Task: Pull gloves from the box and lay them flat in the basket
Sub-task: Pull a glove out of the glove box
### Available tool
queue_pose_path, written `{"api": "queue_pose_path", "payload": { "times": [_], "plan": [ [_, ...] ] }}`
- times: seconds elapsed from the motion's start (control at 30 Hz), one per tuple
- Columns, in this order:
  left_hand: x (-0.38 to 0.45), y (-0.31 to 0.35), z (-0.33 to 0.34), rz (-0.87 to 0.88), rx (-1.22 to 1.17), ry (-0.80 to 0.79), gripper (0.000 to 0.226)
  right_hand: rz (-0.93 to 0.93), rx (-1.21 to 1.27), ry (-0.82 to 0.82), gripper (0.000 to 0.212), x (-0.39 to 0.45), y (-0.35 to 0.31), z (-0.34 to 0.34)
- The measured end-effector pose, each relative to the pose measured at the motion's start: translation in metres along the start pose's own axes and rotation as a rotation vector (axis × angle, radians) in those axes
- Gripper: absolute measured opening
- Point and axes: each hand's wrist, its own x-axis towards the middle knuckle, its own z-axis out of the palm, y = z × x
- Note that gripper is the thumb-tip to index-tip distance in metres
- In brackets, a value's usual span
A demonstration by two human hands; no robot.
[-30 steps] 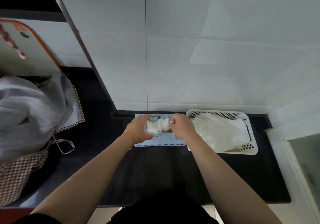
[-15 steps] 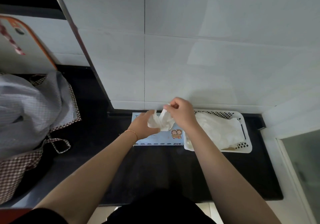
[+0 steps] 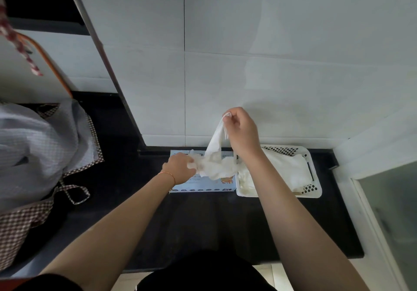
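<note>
Our right hand has risen, fingers pinching a glove stretched upward from the box — left hand grips the bunched end; the basket lies right.

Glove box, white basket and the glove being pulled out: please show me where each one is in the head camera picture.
glove box (image 3: 204, 188): head view, on its printed front strip.
white basket (image 3: 314, 190): head view, on its perforated right corner wall.
glove (image 3: 216, 139): head view, on the stretched part under the right hand.
</note>
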Motion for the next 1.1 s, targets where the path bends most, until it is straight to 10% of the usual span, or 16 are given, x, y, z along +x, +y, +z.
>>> {"api": "queue_pose_path", "payload": {
  "times": [0.23,0.43,0.87,1.1],
  "plan": [
    [-0.015,0.021,-0.026,0.154,-0.405,0.331,0.042,0.030,0.090,-0.023,0.009,0.000,-0.019,-0.007],
    [-0.046,0.074,-0.075,0.330,-0.918,-0.002,0.045,0.147,0.318,-0.190,0.018,-0.005,-0.041,-0.017],
    [-0.046,0.085,-0.075,0.342,-0.806,0.056,0.039,0.267,0.173,-0.215,0.048,-0.014,-0.015,-0.052],
    [-0.031,0.088,-0.049,0.286,-0.653,-0.052,0.027,0.267,0.258,-0.019,0.021,-0.018,-0.004,-0.086]
  ]
}}
